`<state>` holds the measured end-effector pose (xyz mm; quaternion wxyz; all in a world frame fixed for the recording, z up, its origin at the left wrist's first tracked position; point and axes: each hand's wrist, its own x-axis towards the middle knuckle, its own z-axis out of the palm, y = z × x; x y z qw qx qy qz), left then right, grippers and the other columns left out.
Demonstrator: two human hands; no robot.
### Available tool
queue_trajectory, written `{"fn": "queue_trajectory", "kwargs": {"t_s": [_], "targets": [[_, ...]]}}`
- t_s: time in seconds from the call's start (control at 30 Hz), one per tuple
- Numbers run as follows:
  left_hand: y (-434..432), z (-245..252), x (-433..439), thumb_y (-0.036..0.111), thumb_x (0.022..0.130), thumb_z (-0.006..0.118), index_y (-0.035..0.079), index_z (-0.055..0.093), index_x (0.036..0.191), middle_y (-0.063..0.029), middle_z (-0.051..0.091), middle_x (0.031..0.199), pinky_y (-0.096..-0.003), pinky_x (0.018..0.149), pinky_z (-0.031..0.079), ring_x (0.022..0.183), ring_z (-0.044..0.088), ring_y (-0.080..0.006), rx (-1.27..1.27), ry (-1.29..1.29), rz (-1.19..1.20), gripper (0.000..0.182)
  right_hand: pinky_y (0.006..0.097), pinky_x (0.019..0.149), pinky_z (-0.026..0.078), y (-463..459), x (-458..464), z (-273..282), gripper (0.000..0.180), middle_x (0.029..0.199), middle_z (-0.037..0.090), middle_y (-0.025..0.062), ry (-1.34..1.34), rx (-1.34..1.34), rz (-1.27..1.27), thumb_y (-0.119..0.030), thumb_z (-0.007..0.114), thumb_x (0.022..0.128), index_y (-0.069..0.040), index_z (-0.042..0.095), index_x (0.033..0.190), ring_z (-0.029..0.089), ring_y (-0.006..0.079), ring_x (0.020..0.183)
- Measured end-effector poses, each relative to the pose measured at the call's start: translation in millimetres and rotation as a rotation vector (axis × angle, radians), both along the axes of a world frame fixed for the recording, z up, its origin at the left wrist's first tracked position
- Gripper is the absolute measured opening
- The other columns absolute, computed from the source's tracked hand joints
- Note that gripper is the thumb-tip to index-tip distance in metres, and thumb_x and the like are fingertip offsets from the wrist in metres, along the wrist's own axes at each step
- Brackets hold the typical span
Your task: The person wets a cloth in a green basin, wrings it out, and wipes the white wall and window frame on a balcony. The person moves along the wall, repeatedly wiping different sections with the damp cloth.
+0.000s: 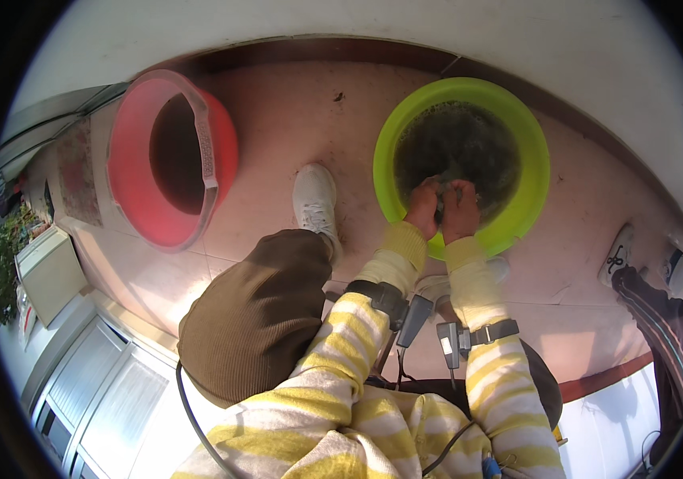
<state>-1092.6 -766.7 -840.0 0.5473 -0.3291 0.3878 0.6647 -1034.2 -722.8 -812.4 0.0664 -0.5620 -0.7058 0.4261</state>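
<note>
A lime-green plastic basin [387, 157] stands in front of me, holding dark, murky water [467, 141] with some foam at its edge. Both hands are close together over its near side, at the water. My left hand [424, 206] and my right hand [460, 208] have their fingers curled around a dark wet cloth [450, 175]. Most of the cloth is hidden by the fingers and the dark water, so its shape cannot be told.
To the left stands a red plastic bucket [132, 173] with dark liquid inside. My white shoe [315, 197] rests on the tiled floor [275, 120] between the two vessels. Another person's leg [656, 329] is at the right. A white wall [341, 21] runs behind the basin.
</note>
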Motion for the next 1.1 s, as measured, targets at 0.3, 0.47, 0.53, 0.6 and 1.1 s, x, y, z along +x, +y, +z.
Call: {"fn": "queue_trajectory", "kwargs": {"t_s": [0.3, 0.47, 0.53, 0.6, 1.1], "targets": [[-15, -8, -11, 0.014, 0.091, 0.042, 0.009, 0.050, 0.121, -0.0050, 0.057, 0.109, -0.0315, 0.085, 0.043, 0.095, 0.054, -0.0163, -0.084, 0.016, -0.033, 0.031, 0.0375, 0.076, 0.047, 45, 85, -88, 0.039, 0.097, 0.064, 0.0127, -0.082, -0.154, -0.369, -0.015, 0.062, 0.076, -0.007, 0.053, 0.113, 0.062, 0.0291, 0.089], [-27, -10, 0, 0.000, 0.084, 0.045, 0.005, 0.048, 0.121, -0.0081, 0.053, 0.112, -0.0323, 0.085, 0.044, 0.099, 0.053, -0.0198, -0.188, -0.009, -0.062, 0.037, 0.0329, 0.074, 0.048, 16, 63, -99, 0.036, 0.098, 0.061, 0.0074, 0.011, -0.159, 0.024, -0.015, 0.060, 0.078, -0.007, 0.053, 0.112, 0.060, 0.0203, 0.085], [-27, -9, 3, -0.005, 0.080, 0.047, 0.003, 0.047, 0.120, -0.0095, 0.052, 0.109, -0.0322, 0.082, 0.046, 0.099, 0.052, -0.0211, -0.184, 0.028, -0.002, 0.041, 0.0325, 0.073, 0.047, 8, 53, -78, 0.038, 0.099, 0.060, 0.0054, 0.108, -0.533, -0.210, -0.013, 0.061, 0.077, -0.008, 0.052, 0.114, 0.058, 0.0191, 0.084], [-24, -9, 7, -0.008, 0.076, 0.048, 0.002, 0.047, 0.118, -0.0105, 0.052, 0.107, -0.0321, 0.080, 0.048, 0.098, 0.053, -0.0220, -0.218, 0.054, 0.040, 0.043, 0.0324, 0.073, 0.046, 8, 51, -54, 0.041, 0.099, 0.058, 0.0028, 0.298, -0.744, -0.652, -0.011, 0.063, 0.077, -0.008, 0.052, 0.116, 0.056, 0.0191, 0.082], [-19, -3, 23, 0.021, 0.084, 0.056, 0.010, 0.054, 0.107, -0.0033, 0.055, 0.090, -0.0326, 0.065, 0.048, 0.078, 0.055, -0.0168, -0.276, 0.027, -0.235, 0.026, 0.0294, 0.083, 0.043, 31, 60, -68, 0.049, 0.107, 0.055, 0.0079, -0.062, -0.058, -0.436, -0.005, 0.067, 0.064, -0.005, 0.056, 0.112, 0.052, 0.0178, 0.097]]}}
